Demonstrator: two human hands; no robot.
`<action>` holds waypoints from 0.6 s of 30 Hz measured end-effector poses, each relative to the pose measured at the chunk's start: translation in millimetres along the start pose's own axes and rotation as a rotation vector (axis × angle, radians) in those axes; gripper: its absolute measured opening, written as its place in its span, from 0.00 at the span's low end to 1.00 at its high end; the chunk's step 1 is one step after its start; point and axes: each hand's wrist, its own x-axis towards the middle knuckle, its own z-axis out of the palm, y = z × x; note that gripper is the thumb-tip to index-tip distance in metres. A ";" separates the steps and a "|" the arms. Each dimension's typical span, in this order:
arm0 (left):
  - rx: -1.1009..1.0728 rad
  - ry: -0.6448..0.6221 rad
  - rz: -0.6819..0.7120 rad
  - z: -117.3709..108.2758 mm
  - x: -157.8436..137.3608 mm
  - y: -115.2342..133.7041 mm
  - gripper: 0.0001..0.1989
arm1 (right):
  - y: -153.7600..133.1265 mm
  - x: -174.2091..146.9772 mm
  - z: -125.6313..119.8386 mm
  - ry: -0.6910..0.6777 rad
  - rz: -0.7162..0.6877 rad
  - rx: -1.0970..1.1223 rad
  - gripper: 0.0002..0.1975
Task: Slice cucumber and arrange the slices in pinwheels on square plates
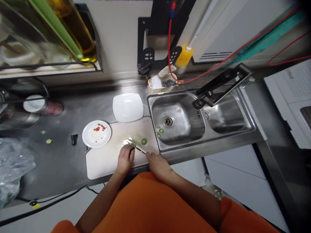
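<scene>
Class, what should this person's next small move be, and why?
Probably a short knife cut: the right hand holds the knife beside the left hand, which steadies a dark green piece on the cutting board, where green slices already lie.

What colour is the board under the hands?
The board is off-white, best seen in the head view.

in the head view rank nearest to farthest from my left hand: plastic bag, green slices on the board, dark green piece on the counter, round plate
From your left hand:
1. Green slices: to its right, on the cutting board
2. Round plate: to its left
3. Dark green piece: farther left, on the counter
4. Plastic bag: far left edge
</scene>
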 end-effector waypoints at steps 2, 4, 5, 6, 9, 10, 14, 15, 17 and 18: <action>0.004 0.003 0.004 -0.1 0.0 0.0 0.09 | -0.7 -0.1 0.3 0.001 0.001 0.004 0.17; 0.008 0.001 0.008 -0.2 0.1 0.0 0.09 | -1.3 -0.2 0.1 -0.003 0.004 0.013 0.18; 0.009 -0.001 0.009 -0.3 0.3 0.1 0.09 | -1.5 -0.2 -0.1 -0.007 0.004 0.017 0.18; 0.009 -0.003 0.009 -0.3 0.4 0.1 0.09 | -1.6 0.0 -0.4 -0.012 0.002 0.021 0.18; 0.008 0.000 0.010 -0.5 1.0 0.3 0.08 | -1.3 1.3 -1.0 -0.015 -0.012 0.026 0.18; 0.007 0.003 0.012 -0.5 1.2 0.3 0.08 | -1.2 1.9 -1.2 -0.015 -0.016 0.026 0.18; 0.007 0.004 0.013 -0.7 1.7 0.2 0.08 | -1.1 4.1 -2.0 -0.015 -0.020 0.020 0.18; 0.006 0.004 0.013 -0.7 1.7 0.2 0.08 | -1.2 4.5 -2.4 -0.016 -0.022 0.017 0.18; 0.002 0.008 0.016 -0.6 1.7 0.2 0.08 | -1.9 5.1 -3.5 -0.016 -0.021 0.012 0.18; 0.000 0.011 0.017 -0.6 1.6 0.3 0.08 | -2.4 5.5 -4.2 -0.017 -0.019 0.010 0.17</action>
